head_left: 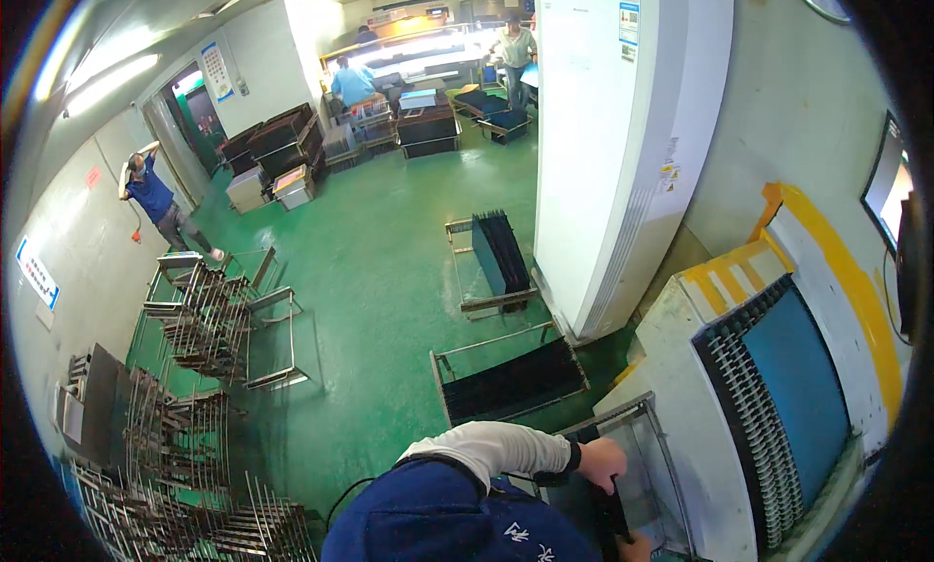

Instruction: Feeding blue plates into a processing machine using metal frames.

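"Starting at the left, where do we stand?"

"We have a floor rack of dark panels (pixel 511 382) out ahead, then our white sleeve (pixel 516 447) reaching across to the right."

"And the grip?"

"Our left hand (pixel 603 462) looks closed, fingers curled over the upper part of a narrow dark strip (pixel 611 510). Perhaps it's a panel seen nearly edge-on; we can't be sure."

"Which way does the strip run?"

"Its long axis drops from our left hand, leaning slightly right, toward our right hand (pixel 635 548) at the lower edge of the view."

"Has that one got hold of it?"

"We can't tell. The border cuts it off; we see only that it's beside the strip's lower end."

"What's to the right?"

"The metal frame (pixel 628 407), its far side bar between our hands and the machine. Beyond it is the column of pale wheels (pixel 764 431), slanting much as the strip does, then the blue sheet (pixel 803 387). Our right hand is the slightly nearer one to those wheels."
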A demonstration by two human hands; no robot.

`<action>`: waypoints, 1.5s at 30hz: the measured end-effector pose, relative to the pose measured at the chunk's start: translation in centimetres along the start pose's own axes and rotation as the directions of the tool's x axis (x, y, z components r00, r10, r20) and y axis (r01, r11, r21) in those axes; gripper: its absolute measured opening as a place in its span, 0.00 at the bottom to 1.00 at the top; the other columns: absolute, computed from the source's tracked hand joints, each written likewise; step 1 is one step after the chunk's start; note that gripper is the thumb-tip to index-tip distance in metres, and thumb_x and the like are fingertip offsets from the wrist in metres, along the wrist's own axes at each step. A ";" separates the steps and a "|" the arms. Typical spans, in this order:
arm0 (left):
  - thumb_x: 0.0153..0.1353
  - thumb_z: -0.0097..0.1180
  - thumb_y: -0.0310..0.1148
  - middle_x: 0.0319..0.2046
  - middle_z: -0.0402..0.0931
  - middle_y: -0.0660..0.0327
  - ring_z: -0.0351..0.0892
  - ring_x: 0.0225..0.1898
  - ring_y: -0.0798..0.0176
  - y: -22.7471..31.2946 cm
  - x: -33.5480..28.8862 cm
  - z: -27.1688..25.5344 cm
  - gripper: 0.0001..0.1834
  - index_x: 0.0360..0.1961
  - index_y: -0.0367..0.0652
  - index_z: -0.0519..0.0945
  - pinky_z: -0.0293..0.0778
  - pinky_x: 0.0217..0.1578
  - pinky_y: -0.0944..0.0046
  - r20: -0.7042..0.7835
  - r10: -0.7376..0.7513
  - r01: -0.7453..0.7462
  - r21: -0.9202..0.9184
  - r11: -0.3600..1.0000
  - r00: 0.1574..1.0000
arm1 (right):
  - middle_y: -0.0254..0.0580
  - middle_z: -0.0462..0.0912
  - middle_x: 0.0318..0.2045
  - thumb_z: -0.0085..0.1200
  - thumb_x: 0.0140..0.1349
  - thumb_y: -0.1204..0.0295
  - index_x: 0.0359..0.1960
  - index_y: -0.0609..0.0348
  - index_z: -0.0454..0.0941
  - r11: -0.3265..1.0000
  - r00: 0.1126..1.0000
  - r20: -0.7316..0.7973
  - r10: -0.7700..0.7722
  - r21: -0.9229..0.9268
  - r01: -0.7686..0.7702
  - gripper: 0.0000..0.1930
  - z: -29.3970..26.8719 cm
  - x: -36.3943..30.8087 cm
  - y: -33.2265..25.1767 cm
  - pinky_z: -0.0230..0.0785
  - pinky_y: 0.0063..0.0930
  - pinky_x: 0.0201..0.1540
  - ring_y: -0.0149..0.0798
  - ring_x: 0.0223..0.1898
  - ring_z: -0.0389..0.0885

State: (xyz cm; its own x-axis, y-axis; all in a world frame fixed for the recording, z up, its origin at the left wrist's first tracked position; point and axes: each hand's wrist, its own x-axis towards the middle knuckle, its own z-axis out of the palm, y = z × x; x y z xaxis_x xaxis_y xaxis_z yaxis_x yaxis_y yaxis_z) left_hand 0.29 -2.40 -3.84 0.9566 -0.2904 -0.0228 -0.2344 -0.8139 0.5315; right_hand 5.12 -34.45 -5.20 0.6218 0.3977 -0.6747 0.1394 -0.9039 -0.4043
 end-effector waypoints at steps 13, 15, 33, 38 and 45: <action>0.42 0.68 0.54 0.29 0.82 0.55 0.81 0.36 0.46 0.1 -0.2 0.1 0.22 0.28 0.46 0.85 0.75 0.36 0.47 -0.068 0.010 -0.007 0.044 0.999 0.998 | 0.39 0.78 0.28 0.59 0.59 0.46 0.59 0.57 0.76 0.990 0.995 -0.037 -0.093 -0.108 0.089 0.33 1.1 3.0 3.6 0.65 0.35 0.28 0.36 0.25 0.70; 0.42 0.67 0.56 0.30 0.82 0.54 0.81 0.38 0.43 0.2 -0.2 -0.4 0.25 0.30 0.44 0.85 0.75 0.37 0.46 -0.031 -0.002 0.002 -0.002 1.000 1.000 | 0.40 0.79 0.28 0.60 0.59 0.46 0.59 0.58 0.76 0.995 0.998 -0.019 -0.059 -0.077 0.058 0.34 1.5 3.7 4.3 0.65 0.36 0.29 0.37 0.26 0.71; 0.42 0.68 0.56 0.30 0.82 0.54 0.81 0.37 0.46 0.8 -0.6 -1.2 0.24 0.29 0.45 0.85 0.75 0.38 0.48 -0.049 -0.007 0.009 0.046 0.999 0.999 | 0.52 0.78 0.55 0.56 0.58 0.39 0.63 0.50 0.72 0.999 0.999 -0.011 -0.034 -0.011 0.034 0.38 -0.4 -0.2 0.3 0.66 0.46 0.56 0.53 0.55 0.75; 0.43 0.68 0.56 0.31 0.82 0.55 0.81 0.37 0.46 1.1 -0.6 -1.7 0.24 0.29 0.46 0.85 0.75 0.37 0.48 -0.020 -0.024 0.025 0.055 0.998 1.000 | 0.50 0.79 0.54 0.57 0.57 0.40 0.63 0.51 0.73 1.000 1.000 0.013 0.028 -0.007 -0.028 0.38 -0.4 0.4 0.5 0.66 0.45 0.55 0.51 0.53 0.75; 0.44 0.67 0.56 0.31 0.82 0.56 0.81 0.38 0.47 1.0 -0.5 -1.8 0.23 0.29 0.47 0.86 0.75 0.37 0.49 -0.004 -0.046 0.046 0.017 0.999 0.999 | 0.45 0.81 0.42 0.61 0.55 0.42 0.60 0.53 0.75 1.000 1.000 -0.011 -0.015 0.011 0.015 0.36 1.7 4.6 5.0 0.69 0.39 0.43 0.44 0.41 0.76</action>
State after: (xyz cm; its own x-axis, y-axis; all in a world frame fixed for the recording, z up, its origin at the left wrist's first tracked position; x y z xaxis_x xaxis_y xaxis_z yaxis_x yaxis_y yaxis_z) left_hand -0.06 -2.11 -1.76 0.9671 -0.2506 -0.0440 -0.1930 -0.8352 0.5150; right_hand 7.40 -36.89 -11.41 0.6285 0.4090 -0.6616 0.1403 -0.8963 -0.4208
